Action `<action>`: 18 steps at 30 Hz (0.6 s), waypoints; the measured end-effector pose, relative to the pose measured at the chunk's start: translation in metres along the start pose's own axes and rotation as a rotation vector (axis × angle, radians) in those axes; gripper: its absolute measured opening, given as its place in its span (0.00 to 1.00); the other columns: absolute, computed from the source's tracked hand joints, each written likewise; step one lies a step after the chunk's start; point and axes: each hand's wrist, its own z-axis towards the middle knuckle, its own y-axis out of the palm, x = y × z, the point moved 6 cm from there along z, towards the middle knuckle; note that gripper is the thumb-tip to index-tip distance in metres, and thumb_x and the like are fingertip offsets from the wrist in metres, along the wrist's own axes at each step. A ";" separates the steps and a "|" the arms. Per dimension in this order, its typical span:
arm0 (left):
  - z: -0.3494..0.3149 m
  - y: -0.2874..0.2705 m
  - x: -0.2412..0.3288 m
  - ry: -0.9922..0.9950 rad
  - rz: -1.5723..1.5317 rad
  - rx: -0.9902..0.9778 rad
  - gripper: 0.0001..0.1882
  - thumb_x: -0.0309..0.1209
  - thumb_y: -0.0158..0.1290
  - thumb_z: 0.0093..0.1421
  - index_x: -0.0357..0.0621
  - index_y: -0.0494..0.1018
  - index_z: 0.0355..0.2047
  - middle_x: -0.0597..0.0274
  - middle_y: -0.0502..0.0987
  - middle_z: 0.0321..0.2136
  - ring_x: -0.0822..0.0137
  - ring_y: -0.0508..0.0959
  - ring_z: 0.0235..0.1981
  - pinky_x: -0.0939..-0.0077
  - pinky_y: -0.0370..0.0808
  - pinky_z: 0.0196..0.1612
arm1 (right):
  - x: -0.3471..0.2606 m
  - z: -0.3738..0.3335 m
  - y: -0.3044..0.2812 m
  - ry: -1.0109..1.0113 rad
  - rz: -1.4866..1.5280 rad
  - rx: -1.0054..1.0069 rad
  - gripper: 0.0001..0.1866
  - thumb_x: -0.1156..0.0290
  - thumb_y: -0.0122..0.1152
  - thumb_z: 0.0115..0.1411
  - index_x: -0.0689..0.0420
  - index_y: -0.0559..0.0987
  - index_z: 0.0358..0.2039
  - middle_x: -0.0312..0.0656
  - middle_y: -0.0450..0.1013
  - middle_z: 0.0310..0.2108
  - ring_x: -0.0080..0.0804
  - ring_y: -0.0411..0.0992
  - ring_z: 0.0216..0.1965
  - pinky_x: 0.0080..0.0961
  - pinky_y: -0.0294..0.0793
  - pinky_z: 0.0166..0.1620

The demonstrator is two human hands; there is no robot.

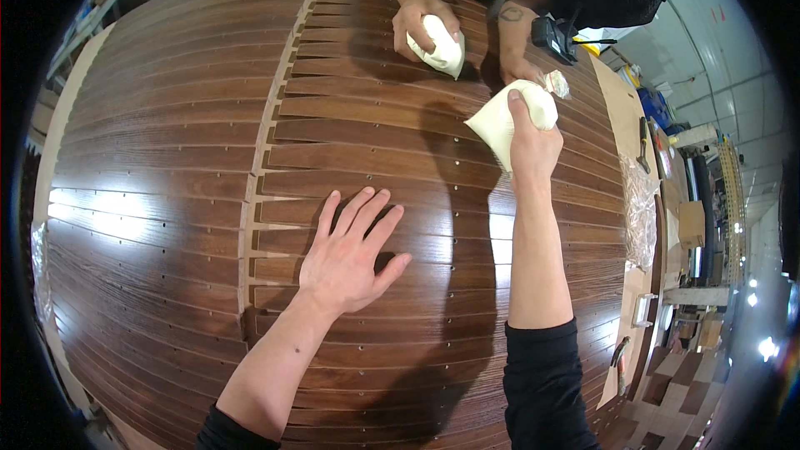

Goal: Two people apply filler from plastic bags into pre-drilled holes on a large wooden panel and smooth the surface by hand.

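Observation:
My left hand [354, 250] lies flat with its fingers spread on a brown wood-slat panel [367, 150]. Farther off to the right, my right hand [533, 137] grips a pale yellow cloth [497, 123], bunched in the fist, with one corner hanging toward the slats. Whether the cloth touches the wood I cannot tell. Across the panel a co-worker leans in, one hand [423, 21] pressing a second pale cloth [439, 50] on the slats. That person's other hand is partly hidden behind my cloth, beside a small crumpled whitish wad [557, 83].
A pale wooden strip [271, 117] with tapered gaps beside it runs between two slatted sections. Along the right edge lie clear plastic film [640, 212], a hammer-like tool [642, 140] and a red-handled tool [619, 354]. A black device [554, 40] is near the co-worker.

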 end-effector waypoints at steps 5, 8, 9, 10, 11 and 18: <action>-0.001 -0.001 -0.001 0.005 -0.002 0.028 0.32 0.52 0.54 0.67 0.47 0.69 0.65 0.55 0.66 0.67 0.56 0.61 0.71 0.43 0.49 0.75 | 0.001 0.005 0.013 -0.035 -0.022 -0.020 0.22 0.58 0.73 0.60 0.62 0.86 0.46 0.41 0.84 0.42 0.28 0.81 0.44 0.26 0.76 0.50; -0.001 -0.003 -0.001 0.007 -0.017 0.038 0.32 0.51 0.55 0.65 0.47 0.70 0.64 0.54 0.66 0.67 0.55 0.61 0.71 0.44 0.49 0.75 | -0.002 0.007 0.018 -0.034 -0.070 -0.017 0.22 0.56 0.73 0.59 0.60 0.87 0.46 0.40 0.84 0.42 0.28 0.81 0.45 0.26 0.76 0.51; -0.001 -0.004 -0.001 0.007 -0.024 0.036 0.33 0.50 0.56 0.65 0.47 0.69 0.64 0.53 0.66 0.67 0.54 0.61 0.71 0.45 0.48 0.76 | -0.003 0.007 0.019 -0.033 -0.069 -0.020 0.22 0.56 0.73 0.59 0.60 0.87 0.46 0.40 0.84 0.42 0.28 0.81 0.45 0.26 0.76 0.51; -0.001 -0.003 -0.001 0.006 -0.025 0.038 0.33 0.50 0.56 0.65 0.47 0.69 0.64 0.53 0.66 0.67 0.54 0.61 0.71 0.45 0.48 0.76 | -0.003 0.007 0.019 -0.028 -0.104 -0.022 0.22 0.56 0.73 0.59 0.60 0.87 0.46 0.40 0.84 0.42 0.28 0.81 0.45 0.26 0.76 0.51; 0.000 -0.003 0.000 0.008 -0.031 0.041 0.32 0.50 0.57 0.64 0.47 0.70 0.64 0.53 0.67 0.67 0.54 0.62 0.71 0.45 0.49 0.76 | -0.003 0.008 0.018 -0.023 -0.139 -0.023 0.22 0.55 0.73 0.59 0.59 0.87 0.46 0.41 0.84 0.42 0.29 0.81 0.45 0.27 0.76 0.51; -0.003 -0.004 -0.001 -0.001 -0.035 0.039 0.32 0.50 0.57 0.64 0.47 0.70 0.64 0.53 0.67 0.66 0.54 0.62 0.71 0.45 0.49 0.76 | 0.002 0.009 0.023 -0.043 -0.154 -0.035 0.24 0.53 0.74 0.58 0.59 0.87 0.46 0.43 0.85 0.42 0.32 0.81 0.45 0.28 0.76 0.52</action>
